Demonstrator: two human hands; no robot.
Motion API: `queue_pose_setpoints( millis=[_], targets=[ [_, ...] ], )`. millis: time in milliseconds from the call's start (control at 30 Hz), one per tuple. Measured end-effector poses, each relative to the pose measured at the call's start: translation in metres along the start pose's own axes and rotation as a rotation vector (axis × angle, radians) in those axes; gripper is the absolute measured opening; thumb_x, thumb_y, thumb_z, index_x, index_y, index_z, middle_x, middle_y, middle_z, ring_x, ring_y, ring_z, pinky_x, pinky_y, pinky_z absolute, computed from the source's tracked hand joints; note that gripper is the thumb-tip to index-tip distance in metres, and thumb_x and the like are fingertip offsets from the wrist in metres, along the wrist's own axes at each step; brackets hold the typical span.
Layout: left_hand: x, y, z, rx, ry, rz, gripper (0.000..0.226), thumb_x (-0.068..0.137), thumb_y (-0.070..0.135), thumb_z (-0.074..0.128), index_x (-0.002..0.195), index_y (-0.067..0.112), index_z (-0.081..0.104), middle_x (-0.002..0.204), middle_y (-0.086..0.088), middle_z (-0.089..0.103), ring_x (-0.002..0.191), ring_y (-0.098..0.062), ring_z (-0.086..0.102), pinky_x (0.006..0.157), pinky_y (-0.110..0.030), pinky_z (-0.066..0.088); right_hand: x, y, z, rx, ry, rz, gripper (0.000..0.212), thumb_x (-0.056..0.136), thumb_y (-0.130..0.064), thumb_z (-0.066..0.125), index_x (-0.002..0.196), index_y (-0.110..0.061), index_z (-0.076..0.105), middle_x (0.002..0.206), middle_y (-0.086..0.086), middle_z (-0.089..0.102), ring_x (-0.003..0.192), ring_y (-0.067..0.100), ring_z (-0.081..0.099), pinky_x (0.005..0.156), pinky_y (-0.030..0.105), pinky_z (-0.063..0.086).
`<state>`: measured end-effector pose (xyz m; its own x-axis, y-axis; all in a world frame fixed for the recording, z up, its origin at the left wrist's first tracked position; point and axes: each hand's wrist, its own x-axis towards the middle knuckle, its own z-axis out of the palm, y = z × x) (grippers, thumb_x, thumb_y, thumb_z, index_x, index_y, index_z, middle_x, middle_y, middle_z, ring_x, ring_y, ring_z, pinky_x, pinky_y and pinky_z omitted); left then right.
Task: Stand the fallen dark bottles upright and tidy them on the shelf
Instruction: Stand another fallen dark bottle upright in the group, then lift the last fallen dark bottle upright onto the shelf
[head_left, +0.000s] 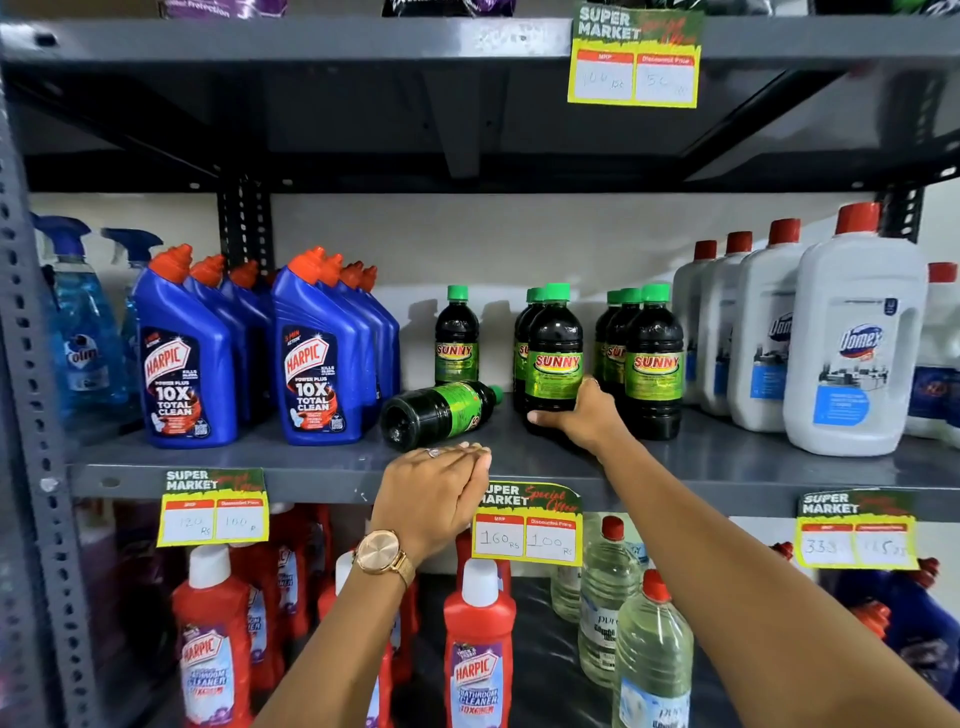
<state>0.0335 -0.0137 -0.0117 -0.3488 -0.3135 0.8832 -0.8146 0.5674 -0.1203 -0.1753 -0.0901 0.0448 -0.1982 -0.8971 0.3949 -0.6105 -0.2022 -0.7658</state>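
One dark bottle (439, 413) with a green cap lies on its side on the grey shelf (311, 457), cap pointing right. My left hand (434, 493) hovers flat at the shelf's front edge just below it, fingers together, holding nothing. My right hand (579, 415) grips the base of an upright dark bottle (553, 348) at the front of the middle row. A single upright dark bottle (456, 338) stands behind the fallen one. Another row of upright dark bottles (652, 358) stands to the right.
Blue Harpic bottles (317, 358) stand in rows left of the dark bottles, with blue spray bottles (83, 322) beyond them. White Domex jugs (852, 343) fill the right side. Price tags (527, 525) hang from the shelf edge. Red and clear bottles fill the lower shelf.
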Motion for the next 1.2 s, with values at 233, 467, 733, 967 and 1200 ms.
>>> queue_pose_setpoints(
  millis=[233, 467, 733, 967, 1200],
  targets=[
    [0.001, 0.000, -0.003, -0.027, -0.068, 0.001, 0.036, 0.093, 0.029, 0.043, 0.094, 0.015, 0.076, 0.093, 0.003, 0.077, 0.089, -0.010, 0.071, 0.071, -0.028, 0.058, 0.003, 0.000, 0.002, -0.005, -0.043, 0.009, 0.089, 0.068, -0.035, 0.085, 0.134, 0.003, 0.037, 0.135, 0.023, 0.053, 0.125, 0.037, 0.051, 0.104, 0.043, 0.043],
    [-0.010, -0.027, -0.030, -0.057, 0.081, -0.026, 0.032, 0.093, 0.030, 0.046, 0.090, 0.016, 0.075, 0.089, 0.005, 0.076, 0.082, -0.008, 0.069, 0.070, -0.022, 0.053, -0.031, -0.031, -0.010, -0.049, 0.506, -0.394, 0.054, 0.085, -0.067, 0.048, 0.098, -0.015, 0.058, 0.085, 0.001, 0.064, 0.088, 0.023, 0.063, 0.063, 0.032, 0.049],
    [-0.035, -0.075, -0.039, 0.189, 0.119, -0.145, 0.030, 0.095, 0.030, 0.042, 0.078, 0.013, 0.061, 0.072, 0.000, 0.061, 0.061, -0.022, 0.058, 0.052, -0.033, 0.045, -0.023, -0.104, 0.037, -0.273, -0.297, 0.095, 0.105, 0.062, -0.095, 0.023, 0.095, -0.006, 0.066, 0.053, 0.010, 0.070, 0.038, 0.017, 0.063, 0.064, 0.028, 0.057],
    [-0.047, -0.078, -0.027, 0.260, 0.026, -0.111, 0.040, 0.095, 0.028, 0.035, 0.106, 0.007, 0.067, 0.110, -0.008, 0.071, 0.093, -0.025, 0.067, 0.084, -0.032, 0.041, 0.002, -0.088, 0.074, -0.028, -0.368, 0.349, 0.094, 0.046, -0.087, 0.055, 0.105, -0.014, 0.061, 0.077, 0.002, 0.070, 0.068, 0.016, 0.068, 0.071, 0.019, 0.052],
    [-0.045, -0.074, -0.025, 0.230, 0.073, -0.177, 0.039, 0.095, 0.030, 0.038, 0.103, 0.010, 0.072, 0.100, -0.004, 0.075, 0.093, -0.021, 0.069, 0.089, -0.031, 0.043, -0.001, -0.067, 0.081, 0.222, -0.031, 0.180, 0.088, 0.048, -0.079, 0.064, 0.087, 0.000, 0.064, 0.070, 0.006, 0.070, 0.058, 0.024, 0.072, 0.063, 0.036, 0.061]
  ],
)
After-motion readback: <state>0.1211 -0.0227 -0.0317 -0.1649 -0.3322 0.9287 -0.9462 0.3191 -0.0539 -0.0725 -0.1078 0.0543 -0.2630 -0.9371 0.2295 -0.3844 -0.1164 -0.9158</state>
